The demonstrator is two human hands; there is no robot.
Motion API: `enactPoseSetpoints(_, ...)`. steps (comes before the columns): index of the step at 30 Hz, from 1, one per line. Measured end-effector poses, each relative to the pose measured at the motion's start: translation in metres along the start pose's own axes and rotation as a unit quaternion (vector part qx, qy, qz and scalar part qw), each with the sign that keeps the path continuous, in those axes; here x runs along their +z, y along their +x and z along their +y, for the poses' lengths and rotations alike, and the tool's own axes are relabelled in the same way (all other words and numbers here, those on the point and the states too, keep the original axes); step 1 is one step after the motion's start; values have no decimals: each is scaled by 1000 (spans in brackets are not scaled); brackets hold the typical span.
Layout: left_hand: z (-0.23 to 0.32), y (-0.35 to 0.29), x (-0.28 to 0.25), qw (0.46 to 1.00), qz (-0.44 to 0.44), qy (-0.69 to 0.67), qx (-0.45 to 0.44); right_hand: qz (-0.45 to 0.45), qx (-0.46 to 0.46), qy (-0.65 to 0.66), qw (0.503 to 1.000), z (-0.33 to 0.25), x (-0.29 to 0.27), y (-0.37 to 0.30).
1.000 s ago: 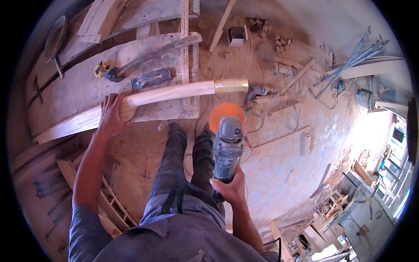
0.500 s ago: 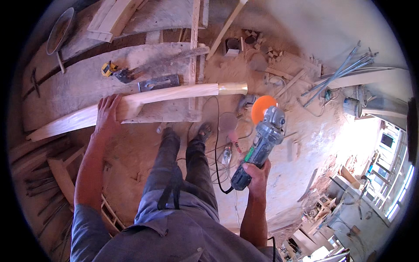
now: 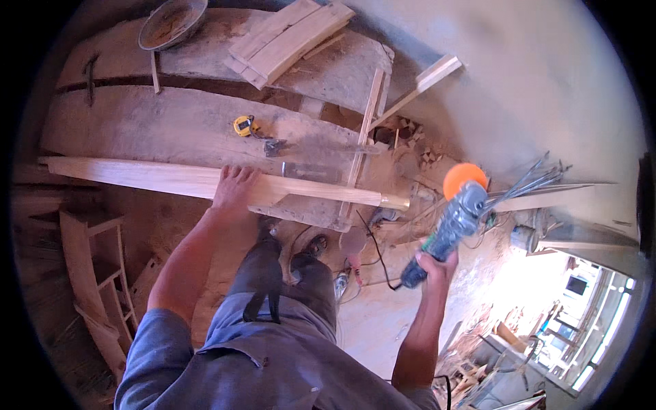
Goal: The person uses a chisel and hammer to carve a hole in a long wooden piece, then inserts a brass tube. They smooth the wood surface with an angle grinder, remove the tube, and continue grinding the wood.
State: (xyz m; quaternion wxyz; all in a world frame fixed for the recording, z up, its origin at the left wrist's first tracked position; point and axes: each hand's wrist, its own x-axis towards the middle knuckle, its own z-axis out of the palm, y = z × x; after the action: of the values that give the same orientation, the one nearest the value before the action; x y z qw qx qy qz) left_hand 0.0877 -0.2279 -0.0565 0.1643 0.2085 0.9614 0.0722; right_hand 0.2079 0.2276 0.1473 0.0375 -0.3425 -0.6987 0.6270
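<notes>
A long, curved, pale wooden leg (image 3: 164, 180) with a brass-coloured end cap (image 3: 394, 202) lies along the near edge of the workbench (image 3: 178, 116). My left hand (image 3: 236, 190) is closed over its middle, fingers curled across the far side. Off to the right, my right hand (image 3: 437, 265) grips the body of a grey angle grinder (image 3: 451, 225) with an orange disc (image 3: 465, 180). The disc is apart from the wood, beyond the capped end. From the grinder's rear a black cord (image 3: 376, 249) hangs down.
On the bench are a yellow tape measure (image 3: 244, 126) and a hand plane (image 3: 304, 170). Farther back sit stacked boards (image 3: 294, 41) and a metal bowl (image 3: 171, 24). Metal rods (image 3: 533, 179) lean at right; a wooden frame (image 3: 85, 266) stands at left.
My view has shifted, so the bench sits lower and farther right. The wooden leg now slants down to the right, and the grinder has moved right and up, away from me.
</notes>
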Motion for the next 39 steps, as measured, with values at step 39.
enactPoseSetpoints(39,20,-1,-14,993,24,-63,-96,-420,58,-38,905,-82,102,273)
